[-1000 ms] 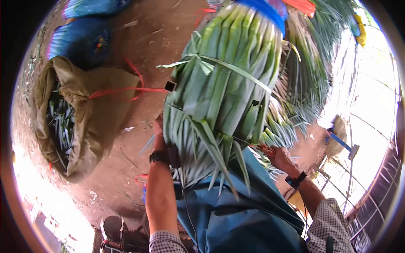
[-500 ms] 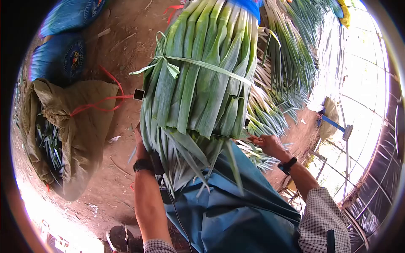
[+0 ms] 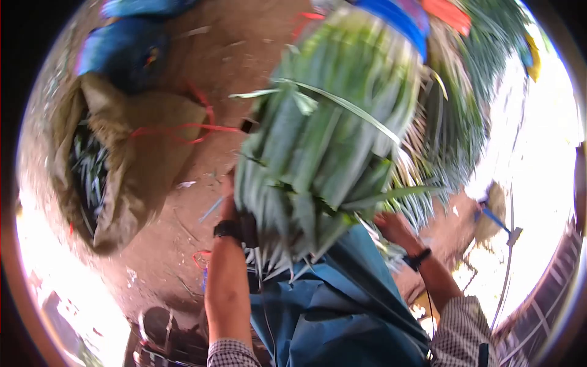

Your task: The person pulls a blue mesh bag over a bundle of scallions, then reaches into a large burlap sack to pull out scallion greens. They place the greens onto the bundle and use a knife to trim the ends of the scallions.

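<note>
A large bundle of leeks [image 3: 330,134] fills the middle, blurred by motion. A pale green strip [image 3: 342,104] ties it across, and a blue wrap [image 3: 397,24] goes round its far end. My left hand [image 3: 228,192] lies against the bundle's lower left side, its fingers hidden behind the leaves. At the lower right edge, by the leaf ends, is my right hand [image 3: 394,227]. Its fingers look curled; what they hold is blurred and covered by leaves. Ragged leaf tips hang over the blue-green apron [image 3: 342,306] on my lap.
On the left stands a brown sack [image 3: 153,147] with greens inside and red string [image 3: 202,128] attached. Blue sacks [image 3: 125,55] lie behind it. More leeks [image 3: 458,116] are piled at the right on the dirt floor [image 3: 214,67]. A blue-handled tool [image 3: 495,220] leans farther right.
The view has shifted, so everything sits farther right. The cut-looking leaf ends are now disarrayed, with one long leaf sticking out to the right above my right hand.
</note>
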`<action>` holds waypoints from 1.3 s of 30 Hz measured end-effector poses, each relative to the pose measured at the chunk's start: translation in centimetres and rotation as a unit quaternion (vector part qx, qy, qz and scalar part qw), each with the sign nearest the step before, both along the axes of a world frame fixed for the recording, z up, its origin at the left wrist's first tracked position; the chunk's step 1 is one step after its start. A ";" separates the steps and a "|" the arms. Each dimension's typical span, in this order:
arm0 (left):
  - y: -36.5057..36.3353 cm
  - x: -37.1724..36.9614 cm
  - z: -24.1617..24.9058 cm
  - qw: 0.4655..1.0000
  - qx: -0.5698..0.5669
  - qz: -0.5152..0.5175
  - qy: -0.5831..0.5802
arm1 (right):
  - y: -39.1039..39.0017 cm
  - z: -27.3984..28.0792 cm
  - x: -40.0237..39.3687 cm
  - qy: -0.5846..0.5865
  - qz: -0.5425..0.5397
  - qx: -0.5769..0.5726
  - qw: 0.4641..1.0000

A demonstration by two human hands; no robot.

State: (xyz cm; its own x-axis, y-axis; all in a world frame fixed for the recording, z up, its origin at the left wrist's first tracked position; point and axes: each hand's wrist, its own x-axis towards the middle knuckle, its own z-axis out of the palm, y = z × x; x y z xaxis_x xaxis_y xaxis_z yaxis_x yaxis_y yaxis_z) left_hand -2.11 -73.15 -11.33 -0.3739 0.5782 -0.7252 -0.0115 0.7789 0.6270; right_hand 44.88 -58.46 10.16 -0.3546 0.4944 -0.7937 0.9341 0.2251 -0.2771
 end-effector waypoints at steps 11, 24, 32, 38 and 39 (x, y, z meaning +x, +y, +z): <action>3.9 1.7 2.0 0.989 -0.127 0.001 0.076 | -0.5 0.1 -5.9 0.102 -0.005 0.119 0.988; 5.9 1.9 6.4 0.982 -0.157 0.022 0.106 | 1.6 0.5 -1.0 0.037 0.173 0.056 0.983; 5.5 2.3 6.1 0.982 -0.164 0.000 0.093 | 0.4 0.7 -2.5 -0.039 -0.034 0.009 0.999; 5.3 2.8 5.5 0.976 -0.153 0.019 0.157 | 0.8 -0.4 -2.9 0.111 0.230 0.126 0.958; 5.4 2.5 5.5 0.977 -0.155 0.018 0.147 | 0.4 -2.5 -2.0 0.118 0.160 0.117 0.973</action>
